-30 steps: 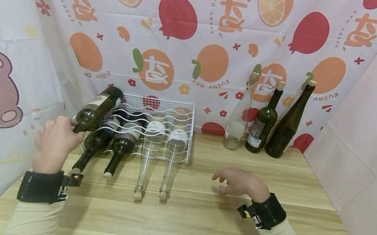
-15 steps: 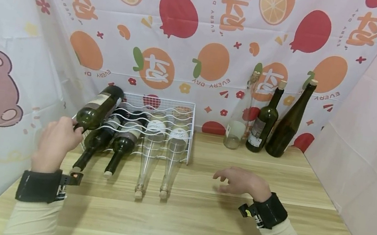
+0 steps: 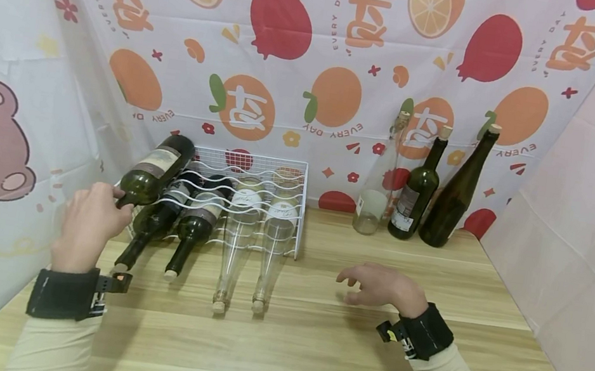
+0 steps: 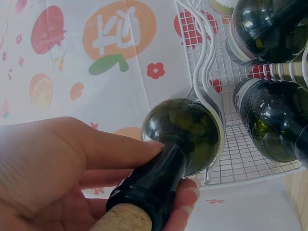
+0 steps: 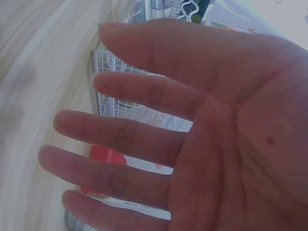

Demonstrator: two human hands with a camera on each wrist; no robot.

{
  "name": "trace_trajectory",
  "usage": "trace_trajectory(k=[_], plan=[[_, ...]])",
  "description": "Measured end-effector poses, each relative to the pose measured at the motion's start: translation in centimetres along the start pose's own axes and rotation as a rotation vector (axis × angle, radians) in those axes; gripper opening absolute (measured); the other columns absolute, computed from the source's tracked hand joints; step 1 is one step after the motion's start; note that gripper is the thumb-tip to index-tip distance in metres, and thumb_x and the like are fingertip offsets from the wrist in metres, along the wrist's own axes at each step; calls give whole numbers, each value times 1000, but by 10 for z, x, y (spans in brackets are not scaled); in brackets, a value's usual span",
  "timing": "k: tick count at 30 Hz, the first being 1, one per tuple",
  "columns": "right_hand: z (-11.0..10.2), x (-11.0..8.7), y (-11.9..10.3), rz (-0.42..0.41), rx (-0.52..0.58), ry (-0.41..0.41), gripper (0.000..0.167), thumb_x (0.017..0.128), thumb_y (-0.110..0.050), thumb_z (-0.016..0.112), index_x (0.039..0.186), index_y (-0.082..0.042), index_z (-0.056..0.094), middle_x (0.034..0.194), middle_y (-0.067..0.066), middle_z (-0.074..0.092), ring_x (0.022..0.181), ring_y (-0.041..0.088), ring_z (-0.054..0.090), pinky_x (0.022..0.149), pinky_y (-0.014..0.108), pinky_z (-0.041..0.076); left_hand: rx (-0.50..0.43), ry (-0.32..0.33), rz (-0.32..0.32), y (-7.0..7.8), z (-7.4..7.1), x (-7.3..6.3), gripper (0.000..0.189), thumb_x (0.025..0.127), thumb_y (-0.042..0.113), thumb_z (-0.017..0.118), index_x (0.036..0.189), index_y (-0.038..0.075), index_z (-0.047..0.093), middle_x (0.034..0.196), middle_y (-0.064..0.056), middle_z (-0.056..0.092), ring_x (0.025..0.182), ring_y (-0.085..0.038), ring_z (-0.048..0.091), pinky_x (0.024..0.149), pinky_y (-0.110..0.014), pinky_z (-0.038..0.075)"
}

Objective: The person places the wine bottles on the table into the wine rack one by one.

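Observation:
My left hand (image 3: 89, 225) pinches the neck of a dark green wine bottle (image 3: 156, 164) between thumb and fingers. The bottle lies slanted over the left end of a white wire rack (image 3: 301, 218), its base pointing up and back. Its cork (image 4: 126, 220) points toward the camera in the left wrist view, and the shoulder is right at the rack's wavy wire. Lower in the rack lie two dark bottles, one (image 3: 159, 216) just beneath the held one and another (image 3: 198, 222) to its right. My right hand (image 3: 383, 286) hovers over the table with fingers spread, holding nothing.
Two clear corked bottles, one (image 3: 239, 234) beside the other (image 3: 276, 240), fill the rack's right part, necks jutting forward. At the back right stand a clear bottle (image 3: 372, 203), a green bottle (image 3: 414, 196) and a taller brown-green bottle (image 3: 454, 199). A printed cloth (image 3: 287, 100) hangs behind.
The held bottle has turned slightly in my left hand, so more of its pale label shows. My right hand stays nearly still.

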State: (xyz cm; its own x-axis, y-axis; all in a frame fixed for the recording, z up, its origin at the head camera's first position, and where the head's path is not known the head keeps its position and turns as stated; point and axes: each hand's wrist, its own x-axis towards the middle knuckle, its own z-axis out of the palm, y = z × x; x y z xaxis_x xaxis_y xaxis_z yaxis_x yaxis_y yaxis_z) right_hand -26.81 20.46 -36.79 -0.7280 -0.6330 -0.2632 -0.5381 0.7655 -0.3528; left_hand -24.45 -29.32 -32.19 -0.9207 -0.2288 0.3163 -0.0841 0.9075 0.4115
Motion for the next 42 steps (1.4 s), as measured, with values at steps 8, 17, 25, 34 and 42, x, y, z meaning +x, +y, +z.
trace_trajectory(k=[8,17,25,34,42], plan=[[1,1,0,14,0,-3,39,97,-19,70,134,-7,65,126,17,70,119,35,65,98,50,53,9,21,-30,0,0,0,46,88,20,67,125,-7,67,115,-44,63,90,-58,63,53,-43,39],[1,2,1,16,2,-5,39,97,-19,71,134,-7,65,125,17,70,119,35,65,99,51,53,7,37,-49,-1,0,0,46,87,22,72,124,-5,68,118,-42,63,93,-59,62,56,-45,39],[2,2,2,30,12,-3,39,96,-19,71,133,-7,65,126,17,70,119,35,65,98,52,53,30,16,-43,0,-2,-2,48,91,28,70,125,-5,68,111,-41,65,89,-58,61,53,-45,38],[2,1,3,37,25,-8,40,97,-18,70,134,-7,65,127,18,70,120,36,64,99,52,52,27,-54,-28,0,-1,0,42,97,24,52,119,-10,64,98,-40,62,79,-50,59,56,-45,39],[2,2,2,55,21,-8,40,97,-18,71,134,-7,65,127,18,69,121,35,64,99,52,52,9,9,-35,-1,3,1,49,92,22,60,127,-12,63,114,-44,63,89,-57,61,59,-47,41]])
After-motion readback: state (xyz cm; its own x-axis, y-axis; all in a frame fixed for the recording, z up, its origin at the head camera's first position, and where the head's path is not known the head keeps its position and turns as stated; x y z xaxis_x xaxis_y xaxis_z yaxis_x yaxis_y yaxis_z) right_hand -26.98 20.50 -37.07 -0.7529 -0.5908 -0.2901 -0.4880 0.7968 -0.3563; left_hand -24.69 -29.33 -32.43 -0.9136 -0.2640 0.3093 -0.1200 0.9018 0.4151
